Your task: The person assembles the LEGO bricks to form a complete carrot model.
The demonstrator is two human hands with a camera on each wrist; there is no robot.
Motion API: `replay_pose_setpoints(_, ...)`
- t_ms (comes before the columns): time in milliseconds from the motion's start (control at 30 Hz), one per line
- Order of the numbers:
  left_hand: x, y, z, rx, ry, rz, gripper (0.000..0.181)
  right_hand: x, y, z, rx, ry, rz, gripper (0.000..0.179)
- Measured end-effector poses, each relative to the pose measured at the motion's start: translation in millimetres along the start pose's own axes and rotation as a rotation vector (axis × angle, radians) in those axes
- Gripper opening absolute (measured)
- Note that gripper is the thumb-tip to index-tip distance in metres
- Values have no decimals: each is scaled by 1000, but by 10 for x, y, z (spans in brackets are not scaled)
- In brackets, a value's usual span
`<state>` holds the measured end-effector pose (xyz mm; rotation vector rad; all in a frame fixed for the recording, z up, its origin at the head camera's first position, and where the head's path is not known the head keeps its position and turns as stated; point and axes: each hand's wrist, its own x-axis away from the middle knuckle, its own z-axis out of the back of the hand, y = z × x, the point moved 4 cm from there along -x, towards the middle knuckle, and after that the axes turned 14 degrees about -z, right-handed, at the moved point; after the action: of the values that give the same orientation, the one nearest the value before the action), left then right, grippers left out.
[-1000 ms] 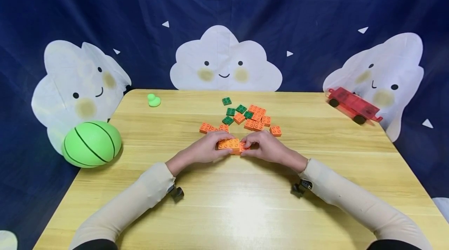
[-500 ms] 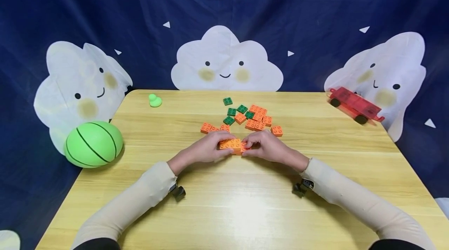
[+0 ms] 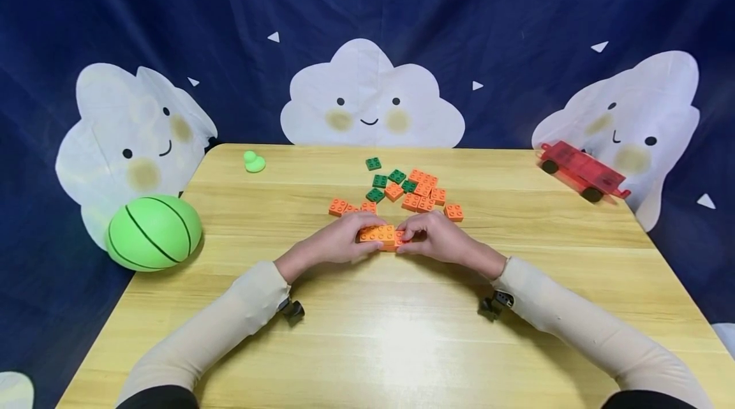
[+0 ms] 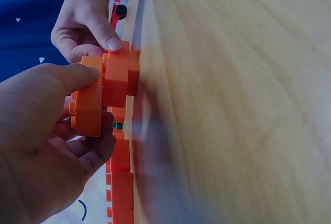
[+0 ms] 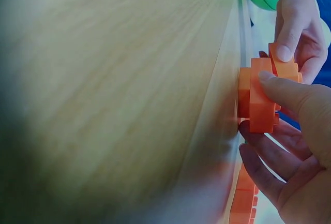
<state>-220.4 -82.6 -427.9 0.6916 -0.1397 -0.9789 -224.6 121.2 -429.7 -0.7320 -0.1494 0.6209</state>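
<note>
My left hand (image 3: 340,240) grips a light orange building brick (image 3: 379,235), thumb on one long side and fingers on the other. Lower down, a redder orange brick (image 5: 260,105) is pinched between the thumb and fingers of my right hand (image 3: 434,238). Studs show between these two bricks in the left wrist view, and in the right wrist view the upper one leans at a slight angle. Under the redder brick is a third orange brick (image 4: 134,74), close over the table. Both hands meet near the middle of the table, just in front of the loose bricks.
Behind my hands lie several loose orange bricks (image 3: 426,188) and small green bricks (image 3: 379,180). A green ball (image 3: 154,233) sits at the left edge, with a green toy duck (image 3: 253,162) farther back. At the back right stands a red toy car base (image 3: 582,170).
</note>
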Motion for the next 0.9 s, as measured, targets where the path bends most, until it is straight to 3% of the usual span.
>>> replay_pose_setpoints(367,-10,3,1,-18,-12,7,41,-2,0,2,-13,-5,-5,19)
replay_pose_setpoints(900,-20,-17,-13,-52,-6,-29,39,-12,8,-1,-10,-9,-7,14)
